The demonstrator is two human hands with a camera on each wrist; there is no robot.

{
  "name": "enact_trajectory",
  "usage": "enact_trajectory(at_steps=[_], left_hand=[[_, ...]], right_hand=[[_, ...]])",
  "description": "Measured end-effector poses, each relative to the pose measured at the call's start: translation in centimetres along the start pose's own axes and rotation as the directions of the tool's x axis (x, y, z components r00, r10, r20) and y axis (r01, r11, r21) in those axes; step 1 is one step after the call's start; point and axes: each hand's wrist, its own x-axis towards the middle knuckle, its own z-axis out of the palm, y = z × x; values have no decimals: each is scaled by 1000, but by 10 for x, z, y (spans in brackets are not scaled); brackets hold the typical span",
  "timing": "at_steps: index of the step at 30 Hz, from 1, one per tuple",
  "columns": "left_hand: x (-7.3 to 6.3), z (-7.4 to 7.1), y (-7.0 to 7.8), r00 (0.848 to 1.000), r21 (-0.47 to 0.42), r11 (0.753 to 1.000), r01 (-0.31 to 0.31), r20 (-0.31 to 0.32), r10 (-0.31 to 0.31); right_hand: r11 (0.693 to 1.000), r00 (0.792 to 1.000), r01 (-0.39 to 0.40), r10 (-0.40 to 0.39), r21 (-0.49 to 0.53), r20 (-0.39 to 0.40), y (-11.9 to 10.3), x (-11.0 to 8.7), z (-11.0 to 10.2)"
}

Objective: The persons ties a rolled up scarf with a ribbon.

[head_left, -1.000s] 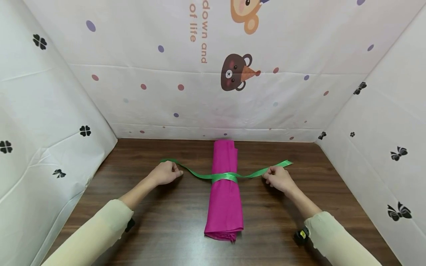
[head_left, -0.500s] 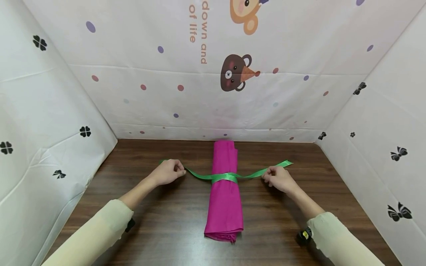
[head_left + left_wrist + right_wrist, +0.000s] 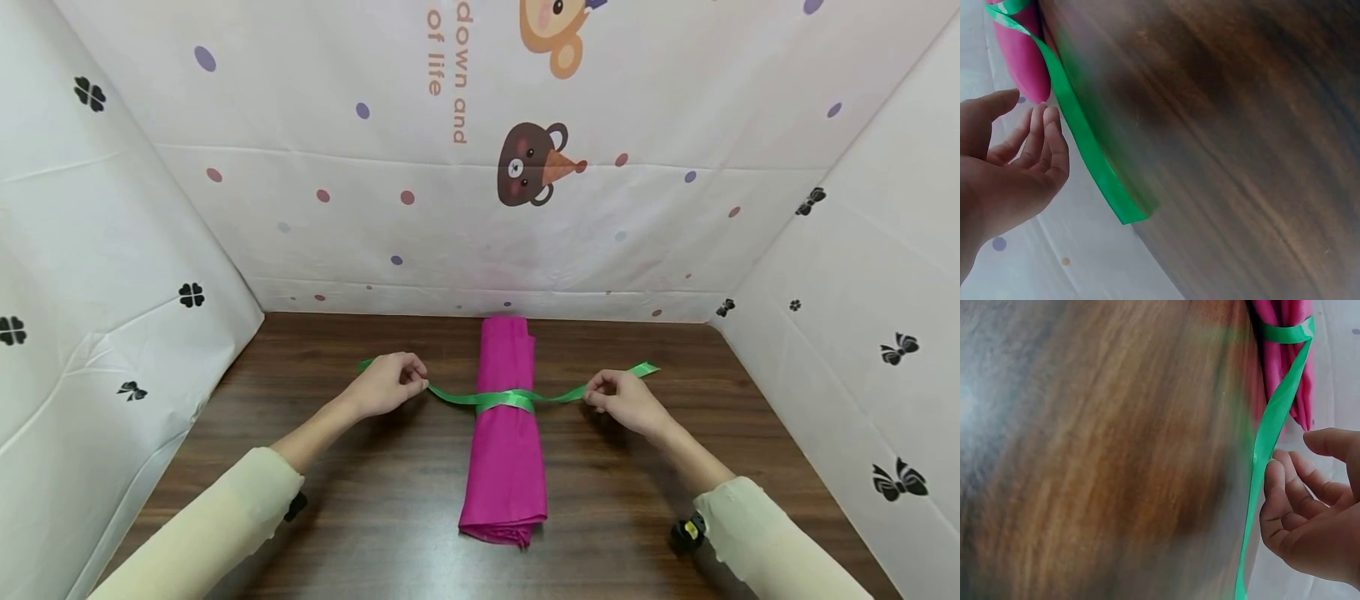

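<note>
A bright pink rolled cloth (image 3: 504,475) lies lengthwise on the table, with a green ribbon (image 3: 510,398) wrapped round its middle. The ribbon's two ends stretch out left and right. Over the left end hovers my left hand (image 3: 384,385); in the left wrist view its thumb stands apart from the loosely bent fingers (image 3: 1054,134), and the ribbon (image 3: 1082,134) runs alongside the fingertips. My right hand (image 3: 628,402) is at the other ribbon end. Its thumb is also apart from its fingers, whose tips appear to touch the ribbon (image 3: 1266,447) in the right wrist view.
The dark wood-grain table (image 3: 360,517) runs back to a white patterned cloth wall (image 3: 315,242). Similar white cloth (image 3: 840,350) closes off the left and right sides. A black band with a device (image 3: 686,532) is on the right wrist.
My left hand has moved right along the ribbon, closer to the pink roll, and its fingers look looser. The right hand has shifted slightly left. The roll has stayed in place.
</note>
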Motion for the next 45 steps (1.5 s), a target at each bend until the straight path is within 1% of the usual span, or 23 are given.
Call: enact_trajectory(at_steps=[4, 7, 13, 16, 20, 24, 28, 31, 34, 39, 45], left_hand=[[1, -1, 3, 999, -9, 999, -41, 16, 42], [3, -1, 4, 996, 3, 996, -86, 36, 86], [6, 1, 6, 987, 39, 987, -157, 46, 155], [9, 3, 7, 982, 47, 982, -185, 51, 182], [16, 8, 6, 975, 89, 972, -218, 54, 213], [22, 13, 3, 976, 148, 965, -217, 62, 210], [24, 15, 2, 978, 193, 960, -201, 94, 186], [25, 16, 2, 975, 241, 947, -211, 117, 188], [26, 16, 2, 972, 276, 934, -228, 125, 200], [25, 16, 7, 968, 308, 920, -243, 143, 208], [25, 19, 7, 965, 340, 906, -251, 163, 206]], right_hand=[[1000, 1000, 28, -28, -5, 7, -2, 1, -3], [998, 998, 59, -59, -17, 1, -4, 2, -4], [992, 992, 126, -126, -31, 13, -7, 6, -5], [989, 989, 145, -144, -38, 19, -8, 9, -4], [986, 987, 161, -160, -53, 20, -8, 13, -1], [975, 980, 197, -196, -101, 24, -9, 18, 2], [957, 971, 240, -240, -163, 24, -9, 22, 4], [948, 966, 258, -259, -184, 23, -9, 25, 5], [939, 961, 275, -276, -204, 25, -8, 26, 6], [934, 959, 282, -282, -218, 35, -6, 26, 7], [927, 955, 296, -284, -229, 87, -4, 24, 8]])
